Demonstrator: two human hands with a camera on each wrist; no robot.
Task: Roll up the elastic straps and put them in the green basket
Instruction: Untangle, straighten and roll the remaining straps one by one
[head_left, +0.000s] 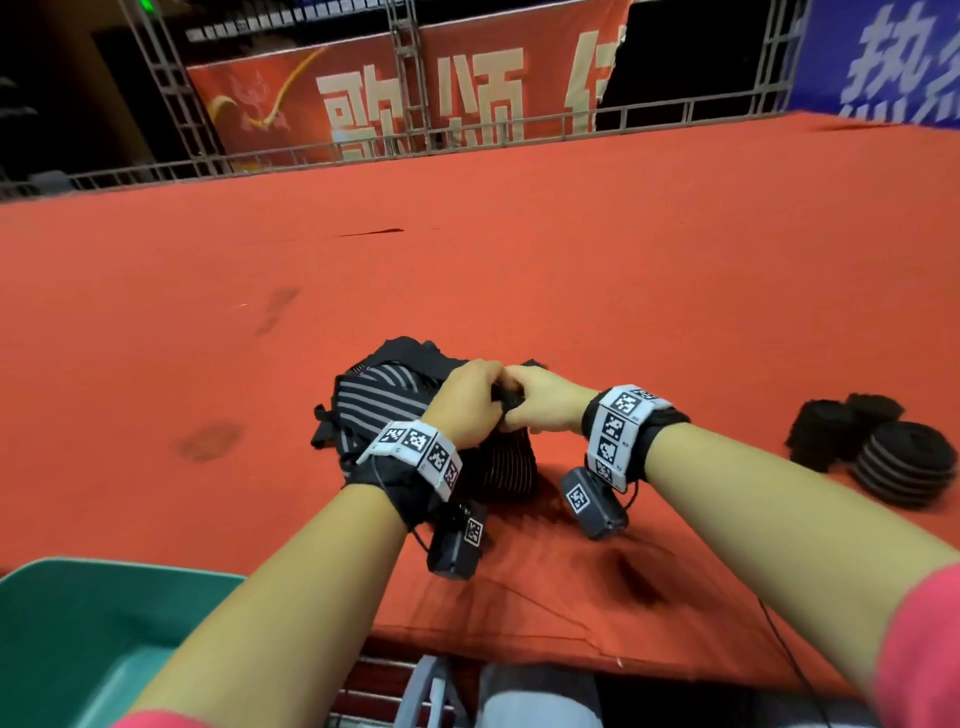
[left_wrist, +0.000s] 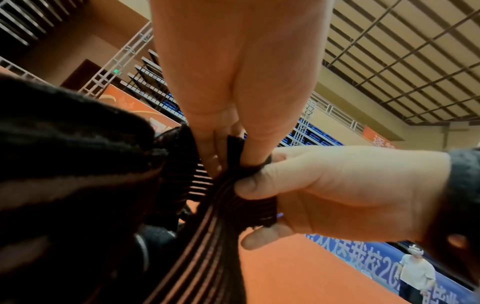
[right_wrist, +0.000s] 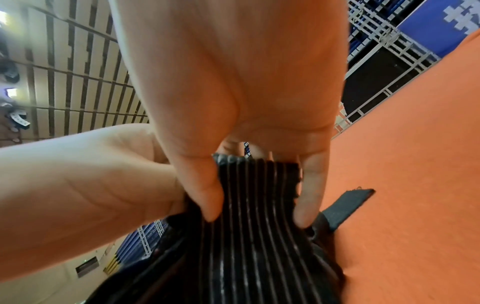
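Red cloth is covering the bench (head_left: 571, 249), with truss railing and red and blue banners lining its far edge. From the head view, a pile (head_left: 384, 400) of black, grey-striped straps is lying in the middle near the person, and both hands are meeting just above its right side. The left hand (head_left: 465, 402) and right hand (head_left: 543, 400) are touching each other, fingers curled around the end of one strap (head_left: 506, 462), which is running down toward the person. Three rolls (head_left: 878, 452) are sitting well apart to the right. The green basket (head_left: 78, 634) is lying at the lower left, below the bench edge.

At the left wrist, the left hand (left_wrist: 233, 82) is pinching the strap's (left_wrist: 207, 236) dark end between thumb and fingers, while the right hand (left_wrist: 337, 191) is gripping a small rolled part beside it; the stripes are streaming away toward the camera.

At the right wrist, the right hand (right_wrist: 239, 82) is clamping the strap's (right_wrist: 254, 226) short edge, thumb and a finger pressing on either side, its long axis running toward the lens. The left hand (right_wrist: 91, 185) is gripping it from the side.
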